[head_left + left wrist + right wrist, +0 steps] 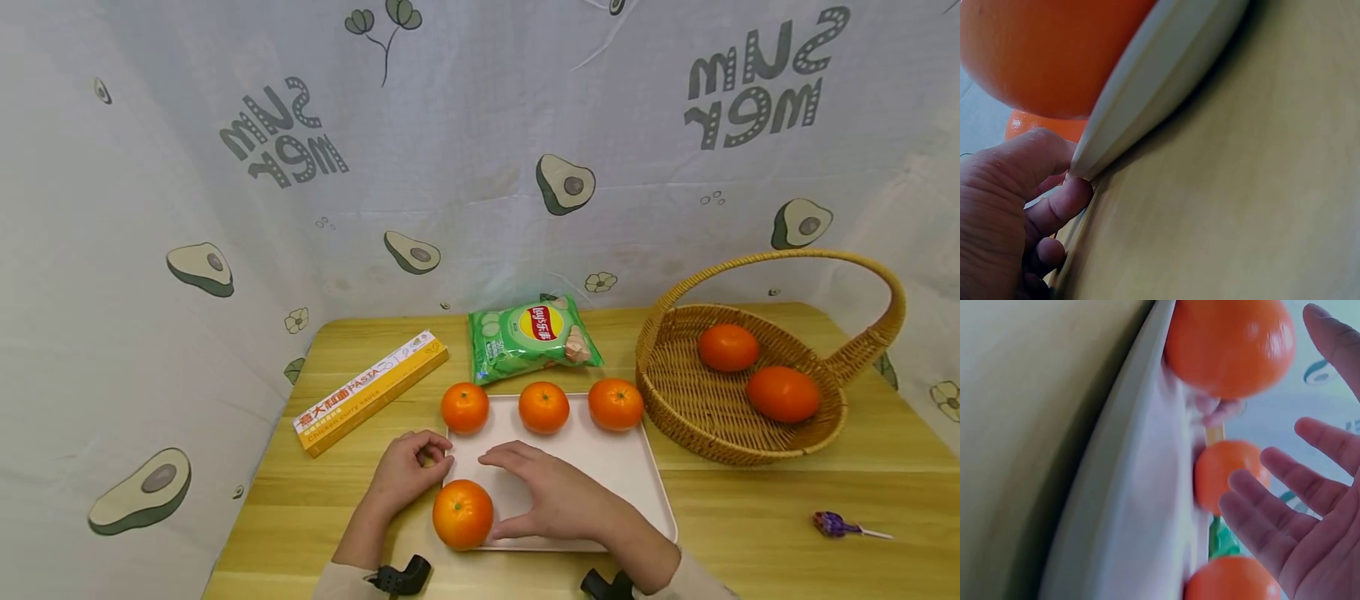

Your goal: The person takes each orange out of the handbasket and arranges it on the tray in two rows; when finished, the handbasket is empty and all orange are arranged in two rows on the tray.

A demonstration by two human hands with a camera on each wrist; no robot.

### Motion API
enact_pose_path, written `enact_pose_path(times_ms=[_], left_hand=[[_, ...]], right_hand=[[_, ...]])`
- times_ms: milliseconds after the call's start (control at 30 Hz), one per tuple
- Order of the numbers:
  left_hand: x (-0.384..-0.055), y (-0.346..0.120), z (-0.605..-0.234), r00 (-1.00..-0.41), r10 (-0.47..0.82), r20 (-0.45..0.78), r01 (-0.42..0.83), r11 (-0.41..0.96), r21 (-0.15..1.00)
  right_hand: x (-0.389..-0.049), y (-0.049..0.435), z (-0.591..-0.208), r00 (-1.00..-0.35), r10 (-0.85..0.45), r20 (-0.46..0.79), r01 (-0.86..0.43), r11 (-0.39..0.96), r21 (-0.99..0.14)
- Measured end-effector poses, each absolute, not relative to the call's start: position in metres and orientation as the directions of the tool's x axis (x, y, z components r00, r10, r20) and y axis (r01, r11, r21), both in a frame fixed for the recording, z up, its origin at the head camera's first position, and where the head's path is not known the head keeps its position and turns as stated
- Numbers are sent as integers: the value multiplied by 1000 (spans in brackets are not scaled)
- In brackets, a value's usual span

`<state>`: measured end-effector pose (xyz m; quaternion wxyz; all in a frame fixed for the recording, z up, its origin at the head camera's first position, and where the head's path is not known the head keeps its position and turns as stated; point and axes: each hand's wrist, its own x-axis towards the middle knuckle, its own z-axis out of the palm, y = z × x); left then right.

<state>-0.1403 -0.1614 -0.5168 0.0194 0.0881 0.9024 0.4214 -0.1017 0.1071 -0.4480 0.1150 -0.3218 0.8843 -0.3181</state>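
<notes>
A white tray (570, 483) lies on the wooden table with three oranges (543, 407) along its far side. Another orange (462, 515) sits at the tray's near left corner. My left hand (408, 475) is at the tray's left edge; the left wrist view shows its thumb and curled finger (1063, 203) pinching the rim. Over the tray, just right of the near orange, my right hand (558, 496) is held with fingers spread and nothing in it. Its straight fingers (1272, 506) show apart from the fruit in the right wrist view.
A wicker basket (675, 417) with a tall handle holds two orange-red fruits (782, 394) at the right. Behind the tray lies a green chip bag (532, 337). A yellow pasta box (371, 392) is at the left, and a wrapped lollipop (834, 524) at the right front.
</notes>
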Motion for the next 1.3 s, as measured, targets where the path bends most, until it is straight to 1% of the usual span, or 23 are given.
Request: enact_pose_path(times_ms=[433, 667, 933, 1067, 1300], left_hand=[[-141, -162, -519, -982, 179, 53, 152, 601, 784], [-140, -162, -518, -980, 192, 62, 167, 601, 781], [-141, -161, -517, -980, 192, 55, 162, 603, 781], [-141, -161, -517, -980, 192, 52, 160, 602, 783], [-140, -161, -516, -981, 189, 45, 153, 608, 779]], right_hand=[[-103, 157, -444, -839, -543, 26, -455, 675, -581], [-102, 190, -436, -862, -489, 131, -482, 715, -507], [-99, 226, -419, -883, -383, 272, -467, 774, -427], [-100, 243, -410, -880, -367, 302, -466, 788, -402], [-105, 274, -405, -874, -326, 361, -439, 848, -297]])
